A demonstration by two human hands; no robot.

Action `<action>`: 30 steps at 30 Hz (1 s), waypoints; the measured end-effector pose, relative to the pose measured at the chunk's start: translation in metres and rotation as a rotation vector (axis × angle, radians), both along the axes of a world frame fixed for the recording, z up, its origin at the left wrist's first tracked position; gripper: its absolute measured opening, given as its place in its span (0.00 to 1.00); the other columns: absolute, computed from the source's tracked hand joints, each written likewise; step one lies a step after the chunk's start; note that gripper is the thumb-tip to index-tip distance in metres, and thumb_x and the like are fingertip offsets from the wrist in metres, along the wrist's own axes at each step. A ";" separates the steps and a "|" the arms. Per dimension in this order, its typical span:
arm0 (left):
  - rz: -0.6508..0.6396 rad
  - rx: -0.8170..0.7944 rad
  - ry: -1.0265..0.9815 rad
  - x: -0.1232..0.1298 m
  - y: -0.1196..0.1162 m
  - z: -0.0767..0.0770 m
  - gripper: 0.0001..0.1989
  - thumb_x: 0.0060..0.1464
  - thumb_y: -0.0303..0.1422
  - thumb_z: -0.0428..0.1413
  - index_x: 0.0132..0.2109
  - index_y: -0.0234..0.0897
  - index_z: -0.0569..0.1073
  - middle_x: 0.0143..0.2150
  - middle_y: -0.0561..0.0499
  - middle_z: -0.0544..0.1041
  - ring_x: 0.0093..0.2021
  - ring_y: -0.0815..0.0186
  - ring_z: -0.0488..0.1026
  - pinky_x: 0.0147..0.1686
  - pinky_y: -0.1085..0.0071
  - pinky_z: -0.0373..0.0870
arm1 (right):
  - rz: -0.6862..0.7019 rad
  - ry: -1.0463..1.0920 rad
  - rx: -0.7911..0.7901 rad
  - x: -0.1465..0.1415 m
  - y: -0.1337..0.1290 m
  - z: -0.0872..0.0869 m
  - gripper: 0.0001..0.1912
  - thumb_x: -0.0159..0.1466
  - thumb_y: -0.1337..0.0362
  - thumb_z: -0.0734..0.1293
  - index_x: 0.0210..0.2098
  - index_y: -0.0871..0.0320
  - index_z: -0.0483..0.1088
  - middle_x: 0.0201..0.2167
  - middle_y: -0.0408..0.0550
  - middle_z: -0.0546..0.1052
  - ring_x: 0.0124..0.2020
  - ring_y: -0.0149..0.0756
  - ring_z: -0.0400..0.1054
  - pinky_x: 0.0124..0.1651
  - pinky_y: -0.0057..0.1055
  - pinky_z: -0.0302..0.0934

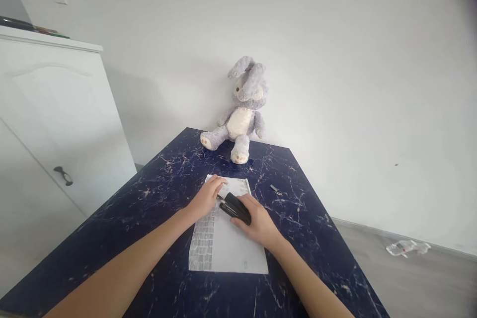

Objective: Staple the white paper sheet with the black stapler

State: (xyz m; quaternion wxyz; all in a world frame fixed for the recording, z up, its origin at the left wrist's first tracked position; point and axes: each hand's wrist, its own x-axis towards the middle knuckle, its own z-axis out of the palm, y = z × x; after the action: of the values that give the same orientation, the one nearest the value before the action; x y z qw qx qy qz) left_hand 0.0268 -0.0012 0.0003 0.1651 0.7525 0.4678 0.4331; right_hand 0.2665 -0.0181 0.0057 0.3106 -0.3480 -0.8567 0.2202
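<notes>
A sheet of paper (238, 251) with a printed pattern down its left side lies on the dark blue marbled table (167, 278). My right hand (259, 221) is wrapped round a black stapler (237, 208), which lies over the middle of the sheet and points to the upper left. Near the stapler's front end, my left hand (206, 198) rests on the upper left part of the paper. Its fingers are bent close together by the stapler's tip; whether they pinch anything is too small to tell.
A grey plush rabbit (240, 121) sits at the table's far edge against the wall. Right of the paper lies a small grey object (276, 190). A white cabinet (63, 109) stands at the left. Some clear plastic packaging (406, 247) is on the floor at the right.
</notes>
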 end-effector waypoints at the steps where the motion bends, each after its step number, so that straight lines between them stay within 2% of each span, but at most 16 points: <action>1: -0.049 0.001 0.013 0.001 -0.001 0.000 0.16 0.71 0.32 0.42 0.50 0.39 0.74 0.47 0.46 0.75 0.46 0.63 0.74 0.48 0.66 0.68 | 0.005 -0.026 -0.008 -0.002 -0.001 -0.002 0.22 0.63 0.65 0.69 0.57 0.54 0.67 0.48 0.52 0.75 0.46 0.44 0.71 0.48 0.39 0.66; 4: -0.129 -0.001 0.044 -0.004 0.000 0.000 0.17 0.71 0.32 0.43 0.52 0.39 0.76 0.48 0.45 0.76 0.47 0.62 0.75 0.51 0.65 0.69 | -0.022 -0.030 -0.012 -0.001 0.003 -0.006 0.20 0.62 0.69 0.68 0.55 0.54 0.68 0.47 0.52 0.75 0.47 0.45 0.71 0.50 0.40 0.65; 8: -0.174 -0.018 0.087 -0.014 0.005 0.002 0.13 0.65 0.35 0.55 0.52 0.41 0.79 0.48 0.46 0.80 0.48 0.60 0.77 0.53 0.63 0.70 | -0.037 0.002 -0.021 0.007 0.010 -0.005 0.19 0.63 0.69 0.67 0.53 0.55 0.68 0.46 0.51 0.76 0.45 0.44 0.71 0.49 0.40 0.65; 11: -0.203 -0.108 0.111 -0.014 0.004 0.003 0.10 0.59 0.35 0.61 0.47 0.41 0.82 0.45 0.48 0.83 0.45 0.59 0.80 0.49 0.66 0.73 | -0.017 0.010 -0.025 0.009 0.011 -0.004 0.19 0.62 0.70 0.67 0.53 0.55 0.68 0.45 0.51 0.76 0.45 0.44 0.70 0.49 0.40 0.65; 14: -0.224 -0.170 0.084 -0.012 0.003 0.003 0.08 0.58 0.33 0.61 0.44 0.41 0.83 0.43 0.49 0.84 0.43 0.59 0.81 0.46 0.68 0.74 | -0.005 0.016 -0.026 0.009 0.011 -0.004 0.19 0.62 0.71 0.67 0.53 0.55 0.68 0.46 0.51 0.76 0.46 0.44 0.70 0.50 0.40 0.64; 19: -0.249 -0.180 0.064 -0.014 0.004 0.004 0.07 0.57 0.33 0.62 0.42 0.41 0.84 0.42 0.49 0.85 0.42 0.60 0.81 0.46 0.69 0.73 | -0.001 0.010 -0.045 0.009 0.012 -0.005 0.20 0.62 0.71 0.67 0.53 0.54 0.68 0.47 0.51 0.75 0.47 0.43 0.70 0.50 0.40 0.64; 26: -0.226 -0.212 0.080 -0.014 0.002 0.008 0.07 0.54 0.31 0.62 0.41 0.38 0.83 0.39 0.49 0.84 0.39 0.62 0.80 0.42 0.71 0.72 | 0.001 0.002 -0.055 0.008 0.010 -0.002 0.19 0.63 0.71 0.67 0.53 0.55 0.68 0.46 0.51 0.75 0.46 0.43 0.70 0.51 0.40 0.64; 30: -0.235 -0.206 0.074 -0.013 0.001 0.008 0.08 0.54 0.30 0.62 0.41 0.38 0.83 0.39 0.49 0.84 0.39 0.62 0.80 0.43 0.70 0.72 | 0.004 0.008 -0.042 0.009 0.010 -0.002 0.19 0.63 0.70 0.67 0.53 0.55 0.68 0.46 0.51 0.75 0.47 0.44 0.70 0.51 0.41 0.64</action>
State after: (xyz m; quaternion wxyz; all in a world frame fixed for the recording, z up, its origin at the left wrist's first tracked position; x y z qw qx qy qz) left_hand 0.0141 0.0002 0.0085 0.2734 0.7967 0.4242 0.3325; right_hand 0.2751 -0.0077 0.0035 0.3063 -0.3519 -0.8513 0.2403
